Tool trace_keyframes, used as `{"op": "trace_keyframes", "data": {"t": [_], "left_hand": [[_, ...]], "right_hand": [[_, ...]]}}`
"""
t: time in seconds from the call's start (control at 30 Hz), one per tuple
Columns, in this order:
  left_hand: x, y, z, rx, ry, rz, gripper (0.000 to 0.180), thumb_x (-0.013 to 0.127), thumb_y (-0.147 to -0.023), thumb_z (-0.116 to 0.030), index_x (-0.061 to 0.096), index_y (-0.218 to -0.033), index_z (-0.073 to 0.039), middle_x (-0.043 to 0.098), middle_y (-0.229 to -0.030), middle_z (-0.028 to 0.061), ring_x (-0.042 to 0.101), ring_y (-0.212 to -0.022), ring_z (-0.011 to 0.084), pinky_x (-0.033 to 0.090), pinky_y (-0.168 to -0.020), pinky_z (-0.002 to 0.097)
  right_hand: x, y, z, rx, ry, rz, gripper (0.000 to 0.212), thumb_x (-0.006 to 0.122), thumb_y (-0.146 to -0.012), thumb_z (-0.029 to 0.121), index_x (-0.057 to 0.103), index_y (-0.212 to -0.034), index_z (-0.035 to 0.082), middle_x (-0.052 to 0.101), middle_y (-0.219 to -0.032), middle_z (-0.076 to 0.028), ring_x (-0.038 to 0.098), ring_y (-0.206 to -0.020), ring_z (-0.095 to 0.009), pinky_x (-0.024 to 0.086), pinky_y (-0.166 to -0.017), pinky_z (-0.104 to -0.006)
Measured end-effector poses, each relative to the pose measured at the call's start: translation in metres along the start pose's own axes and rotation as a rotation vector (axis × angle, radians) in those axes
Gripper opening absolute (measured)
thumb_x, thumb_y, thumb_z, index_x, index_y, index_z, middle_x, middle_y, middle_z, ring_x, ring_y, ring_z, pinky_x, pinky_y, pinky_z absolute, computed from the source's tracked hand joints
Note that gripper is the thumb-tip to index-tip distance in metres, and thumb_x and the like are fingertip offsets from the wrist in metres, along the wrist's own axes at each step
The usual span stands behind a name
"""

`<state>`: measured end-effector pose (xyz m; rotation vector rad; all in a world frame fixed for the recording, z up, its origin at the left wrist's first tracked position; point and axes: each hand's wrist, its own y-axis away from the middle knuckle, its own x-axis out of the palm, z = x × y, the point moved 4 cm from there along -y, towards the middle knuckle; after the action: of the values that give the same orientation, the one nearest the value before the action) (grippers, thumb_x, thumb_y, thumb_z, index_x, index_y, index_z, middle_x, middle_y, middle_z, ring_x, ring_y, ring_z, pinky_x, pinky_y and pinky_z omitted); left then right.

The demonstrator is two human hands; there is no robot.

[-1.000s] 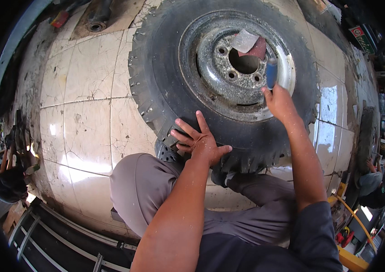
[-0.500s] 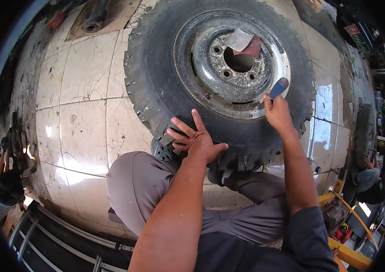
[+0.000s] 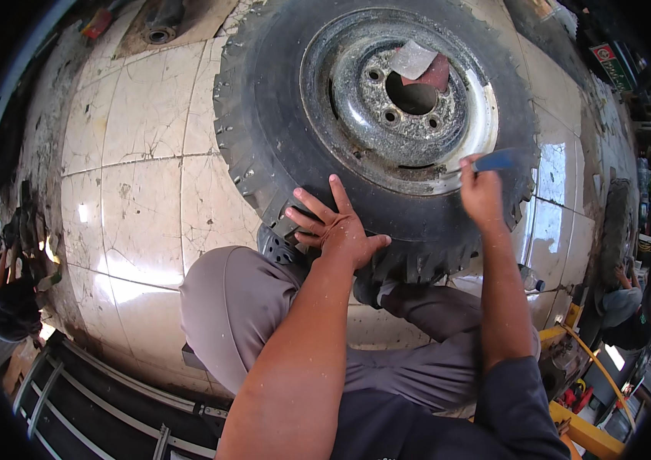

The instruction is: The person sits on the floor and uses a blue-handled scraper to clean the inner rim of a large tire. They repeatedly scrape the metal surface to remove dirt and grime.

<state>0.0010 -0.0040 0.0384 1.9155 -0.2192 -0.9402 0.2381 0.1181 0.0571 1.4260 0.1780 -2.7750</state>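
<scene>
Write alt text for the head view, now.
A person's right grip holds a blue tool by a metal wheel rim; the left grip rests, spread open, on the black tire. Grey and red sheeting sits at the rim's center hole.

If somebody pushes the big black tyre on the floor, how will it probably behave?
The tyre is probably heavy, since it looks thick and is mounted on a metal wheel. It appears to lie on its side, so it seems unlikely to roll or tip.
</scene>
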Motion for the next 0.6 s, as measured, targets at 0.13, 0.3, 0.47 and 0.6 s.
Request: {"op": "trace_keyframes", "data": {"t": [0.13, 0.3, 0.47, 0.6], "left_hand": [[0.002, 0.001, 0.000, 0.015, 0.004, -0.001, 0.143, 0.085, -0.067, -0.050, -0.029, -0.147, -0.019, -0.043, -0.137, 0.0367, -0.031, -0.127, 0.0631, 0.012, -0.106, 0.0720], [0.001, 0.002, 0.001, 0.007, 0.016, -0.003, 0.143, 0.085, -0.067, -0.049, -0.029, -0.147, -0.019, -0.043, -0.138, 0.0366, -0.031, -0.128, 0.0629, 0.011, -0.107, 0.0719], [0.001, 0.001, 0.001, 0.010, 0.015, -0.020, 0.143, 0.085, -0.066, -0.049, -0.029, -0.147, -0.019, -0.041, -0.139, 0.0372, -0.031, -0.128, 0.0628, 0.011, -0.107, 0.0718], [0.000, 0.000, -0.002, 0.012, 0.013, -0.008, 0.143, 0.085, -0.066, -0.049, -0.029, -0.147, -0.019, -0.041, -0.139, 0.0369, -0.030, -0.128, 0.0627, 0.011, -0.107, 0.0718]], "right_hand": [[0.002, 0.003, 0.002, 0.043, 0.013, 0.058, 0.020, 0.058, -0.095, 0.020, 0.059, -0.098, 0.000, 0.064, -0.088, -0.024, 0.062, -0.086, -0.044, 0.048, -0.074, -0.0455], [0.007, 0.008, 0.005, -0.099, 0.021, 0.042, 0.020, 0.058, -0.095, 0.020, 0.059, -0.098, 0.001, 0.063, -0.087, -0.023, 0.062, -0.084, -0.043, 0.047, -0.073, -0.0460], [0.001, 0.009, 0.005, 0.043, -0.020, 0.053, 0.018, 0.057, -0.095, 0.019, 0.059, -0.097, 0.001, 0.063, -0.087, -0.022, 0.061, -0.085, -0.043, 0.047, -0.073, -0.0456], [0.007, 0.015, 0.004, -0.196, -0.002, -0.002, 0.017, 0.058, -0.095, 0.018, 0.058, -0.095, 0.001, 0.062, -0.082, -0.019, 0.061, -0.076, -0.040, 0.047, -0.068, -0.0438]]}}
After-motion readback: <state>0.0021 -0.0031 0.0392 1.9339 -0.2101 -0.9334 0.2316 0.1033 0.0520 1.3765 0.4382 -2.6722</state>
